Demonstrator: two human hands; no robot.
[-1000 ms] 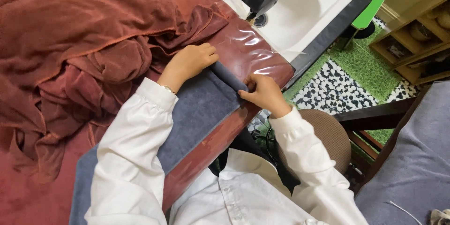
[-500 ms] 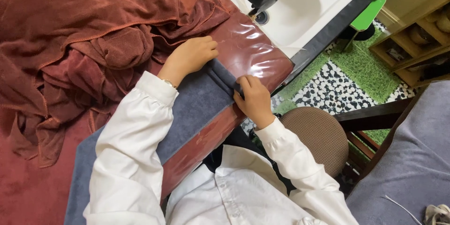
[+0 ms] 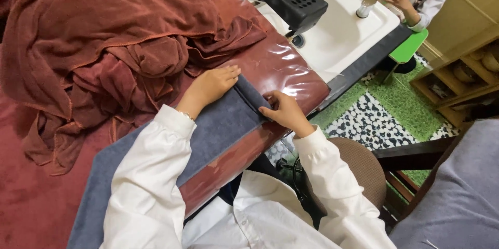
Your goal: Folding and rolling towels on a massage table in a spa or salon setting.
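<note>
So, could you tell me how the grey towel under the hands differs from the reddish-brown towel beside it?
The grey towel is slate grey and lies flat in a long strip; the reddish-brown towel is rust-coloured and heaped in loose folds. The left hand and right hand both rest on the grey towel's end; neither touches the reddish-brown towel. Both lie on the red padded table.

So over the last second the right hand [image 3: 285, 113] slid from the padded edge toward 10 o'clock, onto the end of the flat grey-blue towel [image 3: 218, 129], and now pinches its corner. The left hand [image 3: 214, 84] flattened out, fingers stretched along the towel's far edge rather than curled.
</note>
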